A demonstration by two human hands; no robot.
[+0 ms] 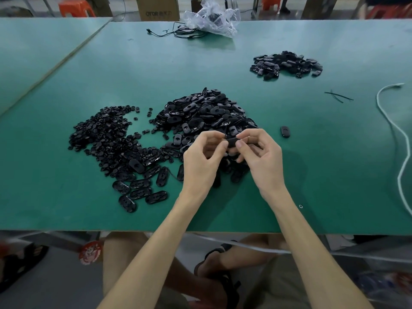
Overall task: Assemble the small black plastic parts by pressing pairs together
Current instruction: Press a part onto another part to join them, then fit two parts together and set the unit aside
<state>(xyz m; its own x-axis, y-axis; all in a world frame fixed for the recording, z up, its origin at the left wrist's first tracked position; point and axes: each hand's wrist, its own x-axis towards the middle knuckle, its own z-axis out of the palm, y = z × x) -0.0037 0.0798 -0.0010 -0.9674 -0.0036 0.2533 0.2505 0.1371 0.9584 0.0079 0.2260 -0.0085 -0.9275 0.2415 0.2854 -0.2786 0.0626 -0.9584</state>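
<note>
Both hands meet above the near edge of a big pile of black oval plastic shells (207,114). My left hand (201,161) and my right hand (260,157) pinch the same small black plastic part (231,142) between thumbs and fingertips. Whether it is one piece or two pressed together is hidden by the fingers. To the left lies a heap of small round black pieces (104,134). Several oval shells (138,186) lie flat in front of that heap. A single oval part (285,131) rests alone to the right of my hands.
A smaller pile of black parts (286,64) sits at the far right of the green table (323,175). A white cord (399,139) snakes along the right side, black ties (337,97) lie near it. A clear plastic bag (214,17) and black cables (178,33) are at the back.
</note>
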